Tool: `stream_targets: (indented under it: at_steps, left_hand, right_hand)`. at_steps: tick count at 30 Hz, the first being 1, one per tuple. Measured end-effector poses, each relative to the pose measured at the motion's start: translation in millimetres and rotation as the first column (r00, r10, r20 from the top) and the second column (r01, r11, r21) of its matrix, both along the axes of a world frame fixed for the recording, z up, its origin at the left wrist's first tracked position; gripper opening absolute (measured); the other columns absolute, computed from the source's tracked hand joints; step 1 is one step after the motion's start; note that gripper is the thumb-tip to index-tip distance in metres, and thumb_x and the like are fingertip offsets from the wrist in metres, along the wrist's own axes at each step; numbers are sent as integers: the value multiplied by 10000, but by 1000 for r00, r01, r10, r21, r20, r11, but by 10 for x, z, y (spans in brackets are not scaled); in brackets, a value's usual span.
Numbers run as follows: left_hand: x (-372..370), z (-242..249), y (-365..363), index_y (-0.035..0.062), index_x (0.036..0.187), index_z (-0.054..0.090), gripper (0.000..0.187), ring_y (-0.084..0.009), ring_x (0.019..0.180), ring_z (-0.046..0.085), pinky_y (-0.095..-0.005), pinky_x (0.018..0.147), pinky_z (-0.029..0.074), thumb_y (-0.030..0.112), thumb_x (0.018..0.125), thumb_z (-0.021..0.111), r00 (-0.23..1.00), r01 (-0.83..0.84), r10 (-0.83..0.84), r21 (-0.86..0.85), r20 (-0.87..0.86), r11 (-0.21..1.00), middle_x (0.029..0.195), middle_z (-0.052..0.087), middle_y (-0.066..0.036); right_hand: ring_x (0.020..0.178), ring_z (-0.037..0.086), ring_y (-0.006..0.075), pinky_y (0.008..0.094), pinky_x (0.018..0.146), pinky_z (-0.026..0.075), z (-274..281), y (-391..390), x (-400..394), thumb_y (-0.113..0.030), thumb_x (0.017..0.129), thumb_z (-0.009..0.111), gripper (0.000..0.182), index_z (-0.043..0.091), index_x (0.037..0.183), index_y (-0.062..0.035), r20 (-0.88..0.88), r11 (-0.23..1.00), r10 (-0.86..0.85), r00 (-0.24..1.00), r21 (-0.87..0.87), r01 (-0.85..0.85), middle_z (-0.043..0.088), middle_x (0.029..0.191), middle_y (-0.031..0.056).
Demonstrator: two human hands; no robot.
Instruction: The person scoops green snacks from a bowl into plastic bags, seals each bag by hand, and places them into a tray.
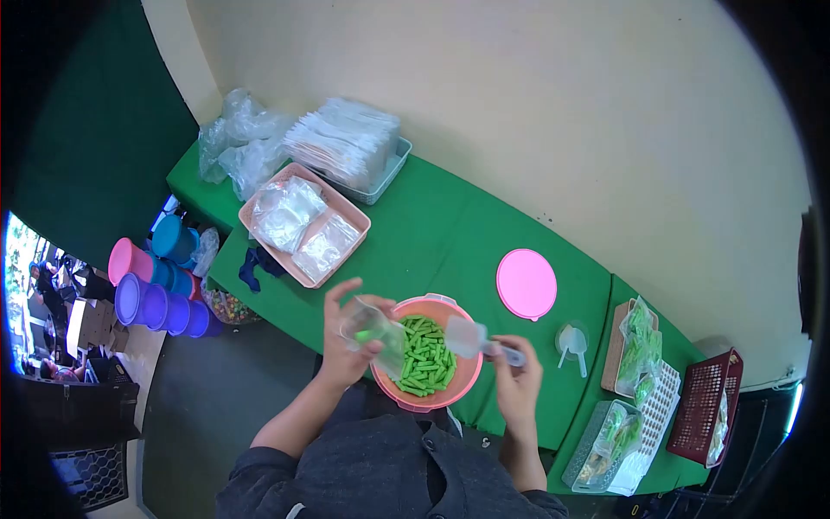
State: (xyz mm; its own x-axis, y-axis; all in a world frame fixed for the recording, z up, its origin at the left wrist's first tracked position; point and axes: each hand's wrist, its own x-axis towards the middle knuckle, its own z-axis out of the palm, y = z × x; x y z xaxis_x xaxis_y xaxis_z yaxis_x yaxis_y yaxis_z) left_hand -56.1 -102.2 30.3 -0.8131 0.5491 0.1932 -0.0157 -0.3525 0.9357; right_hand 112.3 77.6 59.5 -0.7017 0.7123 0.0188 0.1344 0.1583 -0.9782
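A coral-pink basin stands at the table's front edge, close to my body. Short green stick-like pieces fill its bottom; their exact kind cannot be made out. My left hand grips a clear plastic bag over the basin's left side, with some green showing inside it. In my right hand is the handle of a translucent plastic scoop, whose blade hangs over the basin's right side. The scoop and bag are apart. A round pink lid lies flat beyond my right hand.
A pink tray of clear bags sits left, before a basket of stacked white packets. To the right are a cup with a spoon, baskets of green packets and a maroon basket. Coloured tubs stand beyond the left end.
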Motion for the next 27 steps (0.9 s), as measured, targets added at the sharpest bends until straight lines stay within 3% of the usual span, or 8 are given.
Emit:
stream_targets:
  at_steps: [6, 10, 12, 13, 16, 21, 23, 27]
  left_hand:
    - [-30, -5, -28, 148, 1411, 60, 1021, -293, 1062, 575, -433, 894, 490, 424, 747, 785, 950, 81, -179, 351, 255, 933, 1183, 500, -173]
    - [-63, -119, -106, 107, 1321, 377, 581, -248, 1120, 555, -400, 947, 454, 347, 874, 660, 913, 198, -283, 286, 295, 937, 1111, 504, -113]
    - [-81, -97, -105, 85, 1254, 517, 417, -227, 1136, 548, -383, 962, 441, 325, 923, 603, 919, 232, -271, 161, 287, 959, 1074, 501, -89]
    - [-72, -7, -90, 68, 1161, 596, 319, -210, 1135, 546, -364, 961, 435, 307, 956, 548, 946, 263, -268, 51, 181, 963, 1068, 516, -82]
    - [-7, 36, -47, 38, 1073, 677, 326, -203, 1137, 543, -349, 967, 422, 292, 991, 489, 953, 294, -301, -140, -30, 946, 1100, 553, -87]
    - [259, 113, 114, 17, 1116, 645, 320, -186, 1060, 560, -338, 916, 432, 284, 970, 546, 932, 358, -362, -167, 3, 919, 1110, 580, -87]
    - [377, 81, 142, 6, 1087, 631, 290, -125, 949, 567, -291, 838, 446, 240, 916, 643, 954, 271, -256, -84, 156, 959, 1022, 595, -51]
    - [383, -123, 113, -3, 1022, 662, 213, -151, 946, 615, -308, 860, 483, 136, 866, 701, 964, 252, -235, -144, 125, 957, 998, 643, -71]
  right_hand:
    - [893, 669, 198, 327, 796, 522, -487, -143, -94, -114, 905, 622, 237, 609, 1102, 16, 311, 926, 373, 874, -179, -332, 680, 965, 164]
    - [1021, 616, 203, 353, 868, 504, -676, -198, -119, -101, 913, 601, 318, 556, 1205, 18, 348, 919, 393, 851, -122, -375, 636, 1109, 164]
    - [1079, 587, 282, 377, 945, 447, -559, -207, -149, -144, 924, 575, 347, 534, 1245, -17, 271, 808, 85, 959, 544, -225, 596, 1172, 200]
    - [1079, 587, 282, 377, 945, 447, -436, -193, -170, -144, 924, 575, 347, 534, 1245, -17, 273, 809, 84, 958, 543, -225, 596, 1172, 200]
    - [1077, 556, 222, 342, 942, 420, -203, -159, -184, -131, 898, 623, 396, 520, 1262, -14, -10, 982, 190, 982, 17, -190, 605, 1157, 145]
    - [992, 582, 170, 312, 892, 447, -207, -255, -181, -78, 832, 717, 296, 630, 1093, 30, -135, 933, 354, 926, -21, -359, 641, 1082, 91]
    - [987, 582, 160, 297, 889, 443, -196, -344, -197, -25, 849, 687, 173, 658, 1008, 36, -237, 918, 184, 954, -304, -253, 624, 1045, 81]
    - [945, 588, 148, 276, 837, 454, -198, -379, -204, -20, 856, 680, 132, 666, 974, 37, -243, 953, 149, 959, -223, -205, 627, 1009, 80]
